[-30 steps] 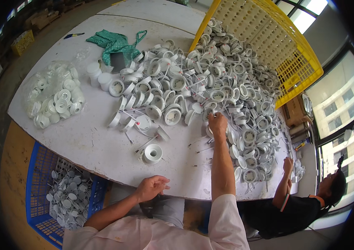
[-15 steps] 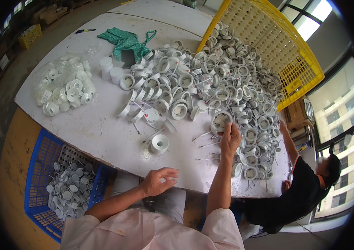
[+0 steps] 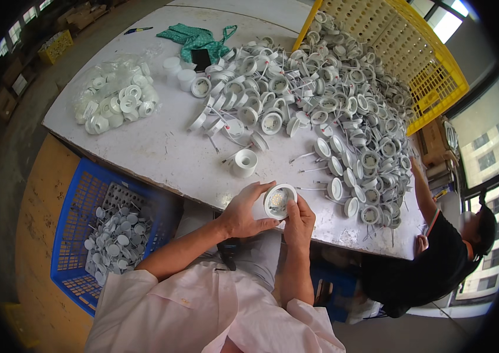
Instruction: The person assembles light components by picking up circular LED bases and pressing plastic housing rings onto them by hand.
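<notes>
Between my hands, over the table's near edge, is a round white LED downlight (image 3: 279, 201), its open face up and a board with small yellowish chips inside. My right hand (image 3: 300, 222) grips its right side, thumb on the inner face. My left hand (image 3: 242, 213) is closed round the left rim, fingertips at its upper edge and thumb below. Just beyond stands a white ring-shaped cup (image 3: 244, 163) with a central hole. A large heap of similar downlights (image 3: 332, 112), many with short wire leads, spreads across the table behind and to the right.
A clear bag of white rings (image 3: 117, 100) lies left, near white tubs (image 3: 179, 75), a green cloth (image 3: 199, 39) and a dark phone (image 3: 201, 57). A yellow crate (image 3: 431, 76) tips over the heap. Below left sits a blue crate (image 3: 67, 247) of white discs. A co-worker (image 3: 437, 253) is at right.
My right hand has brought the downlight from the heap's front toward me. My left hand has moved right and up from holding nothing to gripping it. The view has shifted slightly.
</notes>
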Action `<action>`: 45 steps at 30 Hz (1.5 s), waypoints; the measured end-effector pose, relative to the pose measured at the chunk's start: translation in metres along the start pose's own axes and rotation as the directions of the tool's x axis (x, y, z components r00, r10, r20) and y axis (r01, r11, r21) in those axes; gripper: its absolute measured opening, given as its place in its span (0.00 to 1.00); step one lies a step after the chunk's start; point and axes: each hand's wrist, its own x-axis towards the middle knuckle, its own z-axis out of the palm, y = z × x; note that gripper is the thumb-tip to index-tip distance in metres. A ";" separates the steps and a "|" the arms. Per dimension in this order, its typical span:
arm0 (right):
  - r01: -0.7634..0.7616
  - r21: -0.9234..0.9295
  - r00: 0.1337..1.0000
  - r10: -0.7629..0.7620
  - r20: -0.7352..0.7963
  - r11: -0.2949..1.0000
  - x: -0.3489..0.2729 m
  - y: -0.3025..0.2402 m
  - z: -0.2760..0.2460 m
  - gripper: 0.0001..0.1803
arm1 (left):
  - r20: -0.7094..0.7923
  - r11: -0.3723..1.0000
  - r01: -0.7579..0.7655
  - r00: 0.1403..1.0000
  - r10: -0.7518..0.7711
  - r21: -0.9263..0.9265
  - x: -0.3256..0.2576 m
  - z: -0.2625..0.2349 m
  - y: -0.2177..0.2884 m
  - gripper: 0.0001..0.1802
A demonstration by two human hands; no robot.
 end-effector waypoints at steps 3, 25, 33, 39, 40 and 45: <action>0.071 -0.090 0.989 -0.059 0.135 0.993 -0.004 -0.002 -0.005 0.17 | 0.072 0.985 0.041 0.997 -0.029 -0.170 -0.009 -0.011 -0.010 0.37; 0.013 -0.262 0.956 0.064 0.285 0.965 -0.001 0.048 0.024 0.20 | 0.187 0.698 0.516 0.849 -0.495 -0.496 -0.051 -0.025 -0.043 0.15; -0.087 -0.326 0.921 0.201 0.335 0.941 0.018 0.043 0.040 0.20 | 0.269 0.551 0.520 0.839 -0.474 -0.652 -0.066 -0.034 -0.067 0.20; 0.490 -0.685 0.868 -0.369 0.331 0.539 0.082 0.058 0.046 0.37 | 0.171 0.534 0.504 0.816 -0.553 -0.679 -0.080 -0.039 -0.087 0.17; 0.492 -0.686 0.867 -0.372 0.331 0.536 0.089 0.061 0.048 0.37 | 0.164 0.535 0.512 0.807 -0.567 -0.672 -0.082 -0.038 -0.088 0.17; 0.440 -0.750 0.898 -0.260 0.355 0.494 0.102 0.061 0.066 0.39 | 0.140 0.557 0.504 0.811 -0.568 -0.661 -0.083 -0.036 -0.088 0.17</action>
